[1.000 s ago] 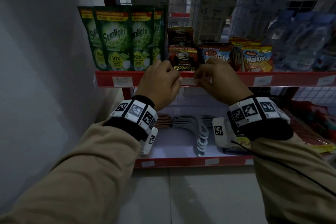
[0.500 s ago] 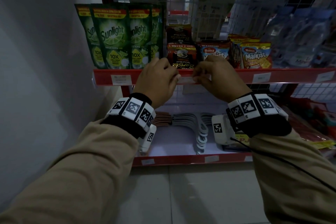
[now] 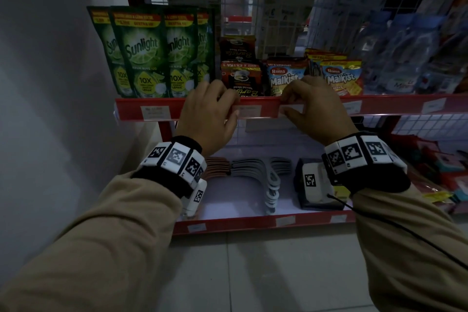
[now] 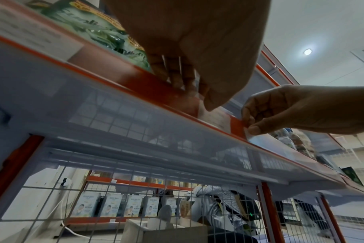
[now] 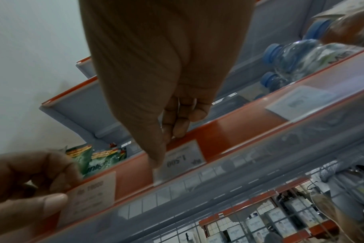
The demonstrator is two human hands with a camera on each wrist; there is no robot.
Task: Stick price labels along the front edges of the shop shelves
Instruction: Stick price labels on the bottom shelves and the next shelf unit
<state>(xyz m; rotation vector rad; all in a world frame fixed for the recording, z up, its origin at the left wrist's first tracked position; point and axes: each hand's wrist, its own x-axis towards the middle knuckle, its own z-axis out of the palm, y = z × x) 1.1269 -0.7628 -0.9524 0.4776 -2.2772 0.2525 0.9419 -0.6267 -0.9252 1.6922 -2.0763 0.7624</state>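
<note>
The upper shelf's red front edge [image 3: 379, 106] runs across the head view. My left hand [image 3: 235, 109] grips this edge, fingers curled over its top, thumb at the left end of a white price label [image 3: 249, 111] marked "Rp 10000" [image 5: 94, 192]. Just to the right, my right hand [image 3: 285, 105] pinches a second price label [image 3: 293, 109], marked "1.500" [image 5: 185, 162], against the edge. Its lower left corner hangs below the rail. In the left wrist view my left hand's thumb [image 4: 212, 105] lies over the first label [image 4: 218, 120].
Green Sunlight pouches [image 3: 141, 53], coffee packs [image 3: 240, 76], Malkist packs [image 3: 339, 78] and water bottles [image 3: 405, 58] stand on this shelf. More labels [image 3: 155, 113] [image 3: 353, 106] sit on the edge. Hangers [image 3: 266, 175] lie on the lower shelf. A wall is close on the left.
The hands were close together over one label. My right hand has moved a little right along the edge, so a label now shows between them.
</note>
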